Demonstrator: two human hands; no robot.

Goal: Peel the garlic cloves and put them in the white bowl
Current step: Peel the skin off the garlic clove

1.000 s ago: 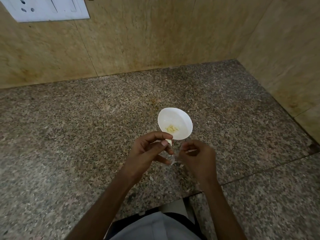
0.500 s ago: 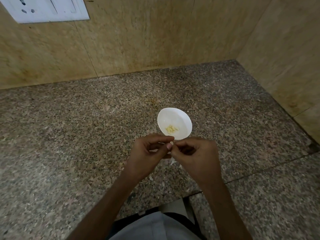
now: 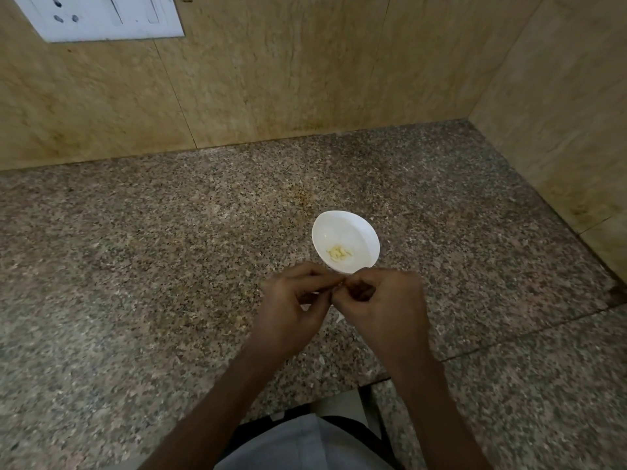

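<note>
Head view: granite counter (image 3: 152, 266), walls (image 3: 271, 79) far and right, open room left; your left hand (image 3: 291, 310) and right hand (image 3: 380, 307) pinch a garlic clove (image 3: 340, 283) near the white bowl (image 3: 317, 228).

**Colours and Patterns at the Table**

Table (image 3: 169, 266): granite, speckled pinkish brown, grey and black. White bowl (image 3: 339, 225), plain, with pale yellow garlic cloves (image 3: 339, 253). Wall (image 3: 271, 79): mottled tan, darker stains. Switch plate (image 3: 101, 15): white. Garment (image 3: 298, 446): light grey.

Item: one person, viewed from above. Two forearms (image 3: 217, 401) were bare to the frame's lower edge, ending in a left hand (image 3: 291, 307) and a right hand (image 3: 383, 307). Worn: a light grey garment (image 3: 305, 446), edged by a black band (image 3: 353, 425).
</note>
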